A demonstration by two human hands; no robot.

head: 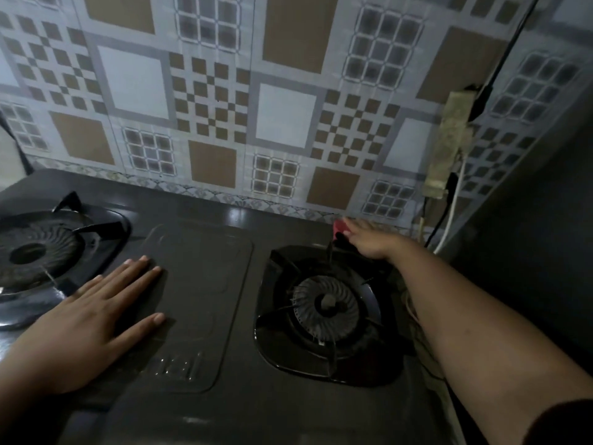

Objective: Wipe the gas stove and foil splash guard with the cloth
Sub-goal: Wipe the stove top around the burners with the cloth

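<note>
**Q:** Hands, state?
**A:** My left hand (96, 303) lies flat, palm down, fingers straight and spread. It rests on the centre panel of the gas stove (205, 284), between the left burner (32, 252) and the right burner (327, 305), and holds nothing. My right hand (369, 240) reaches to the back right corner and lies on the red cloth (339, 226). I cannot tell whether the fingers curl round it or only press: it is dim and blurred there.

**Q:** Cloth position?
**A:** On the stove top behind the right burner, right at the foot of the foil splash guard (282, 114). Only a small red edge shows past my fingers.

**Q:** Progress?
**A:** This is a judgement only. The back strip near the cloth shines, possibly damp from wiping, but the light alone could do that. The centre panel looks dull, with faint marks. Nothing can be logged as surely done. Left to do: the stove front, both burner surrounds and the whole guard. Caution: a power strip (449, 142) hangs on the guard at right, so keep a damp cloth off it.
</note>
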